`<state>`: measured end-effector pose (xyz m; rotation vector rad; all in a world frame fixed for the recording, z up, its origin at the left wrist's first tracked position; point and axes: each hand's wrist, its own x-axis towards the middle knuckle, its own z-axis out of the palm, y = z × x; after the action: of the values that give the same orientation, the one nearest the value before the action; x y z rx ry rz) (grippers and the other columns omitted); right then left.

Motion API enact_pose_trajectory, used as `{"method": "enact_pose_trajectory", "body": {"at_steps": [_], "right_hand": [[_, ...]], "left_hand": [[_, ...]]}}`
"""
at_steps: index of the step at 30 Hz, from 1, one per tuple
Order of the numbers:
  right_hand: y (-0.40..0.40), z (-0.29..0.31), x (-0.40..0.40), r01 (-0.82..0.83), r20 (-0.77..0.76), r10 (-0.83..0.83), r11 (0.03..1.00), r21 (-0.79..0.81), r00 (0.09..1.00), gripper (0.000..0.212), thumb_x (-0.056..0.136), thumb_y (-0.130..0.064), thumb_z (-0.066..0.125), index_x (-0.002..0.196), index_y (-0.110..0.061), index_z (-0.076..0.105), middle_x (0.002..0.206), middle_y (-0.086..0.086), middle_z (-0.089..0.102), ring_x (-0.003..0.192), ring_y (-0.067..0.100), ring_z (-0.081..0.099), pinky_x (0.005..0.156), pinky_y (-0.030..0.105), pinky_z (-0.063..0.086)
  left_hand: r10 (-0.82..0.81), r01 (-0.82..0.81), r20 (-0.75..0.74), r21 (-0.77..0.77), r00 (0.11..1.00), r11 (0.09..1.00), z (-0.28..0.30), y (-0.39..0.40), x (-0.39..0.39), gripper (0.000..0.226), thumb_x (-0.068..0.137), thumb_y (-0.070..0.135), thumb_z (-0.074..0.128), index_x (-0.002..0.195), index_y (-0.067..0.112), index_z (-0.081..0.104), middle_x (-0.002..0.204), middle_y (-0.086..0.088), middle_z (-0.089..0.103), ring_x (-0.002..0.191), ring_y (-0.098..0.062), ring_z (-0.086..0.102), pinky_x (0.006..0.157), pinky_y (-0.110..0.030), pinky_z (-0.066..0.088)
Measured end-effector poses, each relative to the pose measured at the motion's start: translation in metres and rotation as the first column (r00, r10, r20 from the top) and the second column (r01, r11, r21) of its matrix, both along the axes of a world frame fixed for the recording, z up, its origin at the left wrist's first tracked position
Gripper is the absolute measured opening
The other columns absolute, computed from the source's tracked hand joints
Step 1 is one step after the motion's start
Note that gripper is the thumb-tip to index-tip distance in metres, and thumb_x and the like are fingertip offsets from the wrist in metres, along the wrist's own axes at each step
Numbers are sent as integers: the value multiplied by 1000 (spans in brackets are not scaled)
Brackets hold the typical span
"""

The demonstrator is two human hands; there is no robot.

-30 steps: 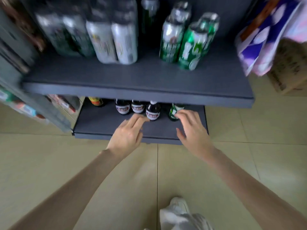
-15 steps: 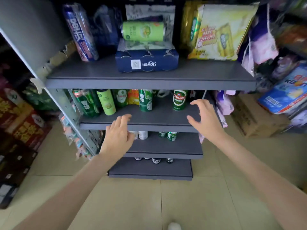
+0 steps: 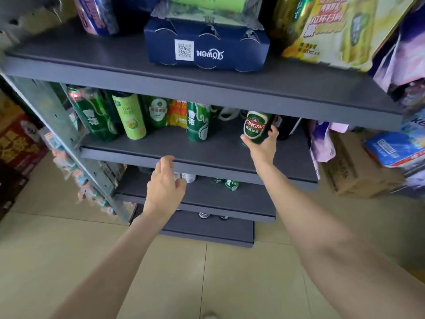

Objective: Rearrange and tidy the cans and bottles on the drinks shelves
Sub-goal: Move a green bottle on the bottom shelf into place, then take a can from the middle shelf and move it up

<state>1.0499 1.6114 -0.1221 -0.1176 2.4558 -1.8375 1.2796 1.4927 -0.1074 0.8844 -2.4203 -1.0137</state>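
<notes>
A: Head view. What did the right hand have?

B: The right hand (image 3: 262,146) gripped the green beer can (image 3: 255,127), a smooth metal cylinder with a red oval label. Thumb on its left low edge, fingers curled round the right side. The can stood upright toward the right of the second shelf (image 3: 207,155), a flat matte grey board with a folded front lip.

A: Left?

B: The left hand (image 3: 164,187) held nothing. Fingers loosely curled, tips just at the lip of that same shelf; couldn't tell if they touched.

A: Rest of that shelf?

B: A tall dark green can (image 3: 197,122) stood mid-shelf, well apart from the gripped one. Further left, a slim lime-green can (image 3: 130,116) and a shrink-wrapped pack of green cans (image 3: 96,113), glossy film. A crinkled orange packet (image 3: 177,113) sat behind.

A: Above?

B: The top shelf (image 3: 115,63) carried a navy cardboard carton (image 3: 207,48) with round cut-outs and a QR sticker, print upside down. Beside it on the right, a glossy yellow pack (image 3: 331,28).

A: Below?

B: Small cans (image 3: 226,183) on the third shelf, mostly hidden. Pale tiled floor (image 3: 69,261).
</notes>
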Motion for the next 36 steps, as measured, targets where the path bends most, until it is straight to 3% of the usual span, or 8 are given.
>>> {"method": "enact_pose_trajectory", "body": {"at_steps": [4,9,13,20,22,26,33,36], "right_hand": [[-22,-5,-30,25,-20,-25,1000,-1,999,79,69,-17,81,133,-10,35,124,9,54,107,20,56,92,23,43],[-29,8,-26,118,-73,-110,987,109,991,86,66,-20,81,136,-3,34,135,14,42,119,27,48,98,29,37],[-9,2,24,16,-87,-11,998,58,996,75,63,-17,83,125,-7,42,125,13,47,110,24,53,92,25,41],[52,13,138,-256,-22,258,966,45,966,68,53,-20,89,109,-21,51,109,6,63,101,18,62,91,37,51],[69,38,166,-308,-57,312,949,70,948,69,52,-21,90,109,-25,51,109,4,63,100,15,62,90,38,52],[83,133,191,-335,-244,357,934,129,902,70,57,-10,88,99,-39,42,109,3,57,98,10,58,80,5,43],[94,310,181,-334,-568,261,942,-26,781,67,66,-6,82,121,-13,44,99,-13,60,84,-17,57,73,0,41],[93,359,169,-374,-638,263,926,-42,724,68,70,-6,79,122,-18,38,100,-17,58,84,-17,58,75,4,42]], "left_hand": [[29,-30,7,44,1000,999,-23,5,12,45,86,1,51,127,7,37,114,-1,45,106,-21,49,84,-31,40],[73,-74,49,5,996,997,-25,-9,31,45,84,-2,53,127,2,39,115,-8,48,101,-24,53,79,-29,39],[22,-18,74,-47,997,999,-11,-7,37,44,83,-1,52,125,4,41,115,-7,50,100,-25,55,80,-38,44],[-146,149,31,-165,989,975,46,3,63,48,82,-1,51,128,3,39,118,-11,50,107,-30,53,87,-44,43],[-201,195,-1,-244,980,950,77,3,73,50,82,-2,53,130,1,40,121,-14,52,109,-32,53,88,-45,43],[-243,199,-58,-405,968,892,151,-1,80,49,80,-1,56,127,-1,42,114,-16,55,104,-34,54,88,-45,45],[-243,77,-193,-610,951,788,266,11,56,50,82,4,54,131,1,42,116,-16,52,103,-36,50,81,-45,41],[-230,-15,-268,-680,935,733,301,7,39,46,80,7,52,125,-1,47,109,-19,54,95,-39,51,74,-46,41]]}}
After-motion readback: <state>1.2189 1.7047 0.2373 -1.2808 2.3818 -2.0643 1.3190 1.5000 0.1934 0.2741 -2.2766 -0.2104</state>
